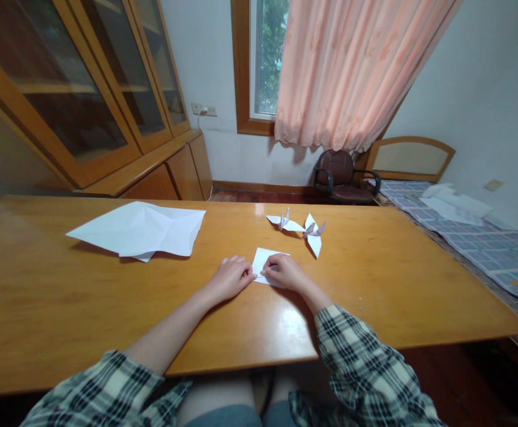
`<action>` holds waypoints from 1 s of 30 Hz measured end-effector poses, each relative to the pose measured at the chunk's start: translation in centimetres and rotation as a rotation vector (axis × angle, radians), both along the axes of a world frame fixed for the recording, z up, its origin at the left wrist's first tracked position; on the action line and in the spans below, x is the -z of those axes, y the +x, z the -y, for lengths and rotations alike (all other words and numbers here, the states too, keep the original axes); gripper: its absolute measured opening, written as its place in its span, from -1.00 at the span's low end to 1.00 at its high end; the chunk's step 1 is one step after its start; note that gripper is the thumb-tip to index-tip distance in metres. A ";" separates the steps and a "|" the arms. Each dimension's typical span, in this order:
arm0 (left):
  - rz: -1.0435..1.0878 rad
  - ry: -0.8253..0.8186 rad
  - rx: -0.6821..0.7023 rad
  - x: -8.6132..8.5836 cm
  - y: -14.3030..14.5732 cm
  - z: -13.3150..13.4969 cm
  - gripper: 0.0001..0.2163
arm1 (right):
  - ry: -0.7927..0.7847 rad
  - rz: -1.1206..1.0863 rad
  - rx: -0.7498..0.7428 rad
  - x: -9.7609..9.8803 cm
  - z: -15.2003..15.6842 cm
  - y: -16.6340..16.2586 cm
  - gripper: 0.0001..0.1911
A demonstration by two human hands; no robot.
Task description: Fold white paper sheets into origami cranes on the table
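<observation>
A small folded sheet of white paper (262, 256) lies flat on the wooden table (259, 332) between my two hands. My left hand (232, 277) is closed, its fingers curled and its thumb and fingertips at the paper's left corner. On top of the sheet, my right hand (285, 271) has its thumb and fingers pinched together at the paper's lower part, covering some of it. Just beyond my right hand stand two folded paper cranes, one crane (284, 223) to the left and another crane (313, 234) to the right, nearly touching.
Several large creased white sheets (152, 230) lie at the table's left. A glass-door cabinet (107, 89) stands behind them. Beyond the table's far edge is a brown armchair (341, 178); a bed (472, 231) with papers on it runs along the right.
</observation>
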State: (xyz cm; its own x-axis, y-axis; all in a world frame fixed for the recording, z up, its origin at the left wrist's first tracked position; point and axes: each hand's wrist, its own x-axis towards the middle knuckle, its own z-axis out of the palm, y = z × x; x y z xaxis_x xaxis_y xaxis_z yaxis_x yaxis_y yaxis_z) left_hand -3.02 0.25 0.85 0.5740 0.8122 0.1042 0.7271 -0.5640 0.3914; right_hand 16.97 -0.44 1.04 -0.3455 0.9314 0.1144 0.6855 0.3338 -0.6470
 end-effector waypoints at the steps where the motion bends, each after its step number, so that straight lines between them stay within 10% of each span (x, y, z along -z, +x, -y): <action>1: 0.010 -0.010 -0.003 0.0 0.0 -0.1 -0.80 | -0.005 0.002 0.001 0.0 0.0 0.0 -0.94; 23: 0.298 -0.489 0.107 -1.0 -1.8 -1.4 -0.83 | -0.037 0.012 0.023 -0.1 -0.3 0.0 -0.94; 30: 0.250 0.021 0.112 -1.0 0.4 -0.4 -0.84 | -0.018 0.007 0.021 0.1 -0.3 0.1 -0.96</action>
